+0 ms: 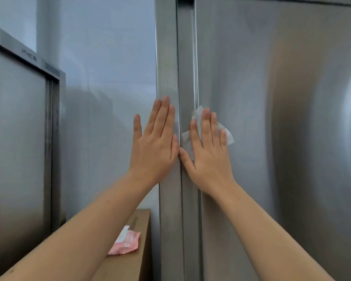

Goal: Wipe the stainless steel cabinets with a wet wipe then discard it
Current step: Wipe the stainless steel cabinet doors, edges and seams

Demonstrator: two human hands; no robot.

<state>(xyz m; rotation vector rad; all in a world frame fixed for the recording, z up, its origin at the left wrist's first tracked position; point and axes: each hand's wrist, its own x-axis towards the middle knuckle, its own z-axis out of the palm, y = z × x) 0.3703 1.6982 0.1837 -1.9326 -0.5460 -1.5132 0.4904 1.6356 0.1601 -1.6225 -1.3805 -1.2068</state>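
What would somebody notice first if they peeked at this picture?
In the middle, the right hand presses a white wet wipe against the shiny stainless steel cabinet door, and the left hand rests flat on its frame. Lower left, a pink wipe packet lies on a brown cardboard box.

Soft light (slight blur) leaves pale glare on the cabinet door (282,138).

left hand (154,142): flat, back toward the camera, fingers straight and pointing up, little finger spread left | right hand (209,157): flat, fingers straight, slightly fanned, sitting a little lower — thumbs meet between the two hands | left forearm (85,226), right forearm (261,226): bare, extended from the near corners — converging far
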